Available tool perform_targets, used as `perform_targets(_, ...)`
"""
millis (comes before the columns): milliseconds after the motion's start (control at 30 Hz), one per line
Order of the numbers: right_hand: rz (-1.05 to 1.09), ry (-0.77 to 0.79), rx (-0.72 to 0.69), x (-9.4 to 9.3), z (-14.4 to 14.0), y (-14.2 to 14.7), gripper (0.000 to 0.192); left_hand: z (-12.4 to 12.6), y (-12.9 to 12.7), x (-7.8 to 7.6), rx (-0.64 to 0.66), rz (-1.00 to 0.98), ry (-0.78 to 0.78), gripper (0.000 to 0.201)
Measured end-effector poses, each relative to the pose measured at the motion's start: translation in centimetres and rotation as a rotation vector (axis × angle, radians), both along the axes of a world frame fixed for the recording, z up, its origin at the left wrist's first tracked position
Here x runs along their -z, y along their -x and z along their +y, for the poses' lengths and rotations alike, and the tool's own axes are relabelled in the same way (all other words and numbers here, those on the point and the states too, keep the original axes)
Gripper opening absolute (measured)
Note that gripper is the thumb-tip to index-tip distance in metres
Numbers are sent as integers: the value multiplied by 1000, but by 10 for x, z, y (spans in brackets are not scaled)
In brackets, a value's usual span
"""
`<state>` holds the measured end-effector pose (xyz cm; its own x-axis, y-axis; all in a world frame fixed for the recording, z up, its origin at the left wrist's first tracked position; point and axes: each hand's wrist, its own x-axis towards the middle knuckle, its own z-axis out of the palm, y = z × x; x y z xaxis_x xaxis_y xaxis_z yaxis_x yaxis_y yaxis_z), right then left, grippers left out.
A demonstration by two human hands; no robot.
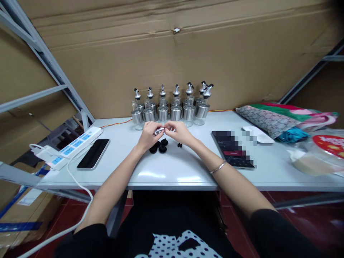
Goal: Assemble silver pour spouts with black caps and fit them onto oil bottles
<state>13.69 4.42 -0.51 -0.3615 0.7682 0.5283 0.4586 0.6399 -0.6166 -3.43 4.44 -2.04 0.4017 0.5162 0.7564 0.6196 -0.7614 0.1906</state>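
Silver pourer spout (pixel 159 130) sits pinched between both hands, left hand (pixel 148 135) and right hand (pixel 179 132) closed together on it.

Illumination is even and moderately bright, coming from overhead. A soft glare patch lies on the white table (pixel 161 175) near its front edge. Shadows are faint. Wide-angle distortion bends the frame edges; the corners darken. A pixelated block masks one tablet (pixel 231 150).
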Motion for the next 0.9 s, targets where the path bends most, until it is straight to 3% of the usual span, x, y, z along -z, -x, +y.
perform_targets(333,-17,-10,13,1,-2,1,19,0,-1,4,7,-44,67,8)
perform_targets(633,-10,5,-50,-1,-3,1,25,-2,-1,-1,10,11,2,13)
perform_targets(900,-28,73,-7,-1,-4,2,16,-2,-2,-1,8,96,-41,10)
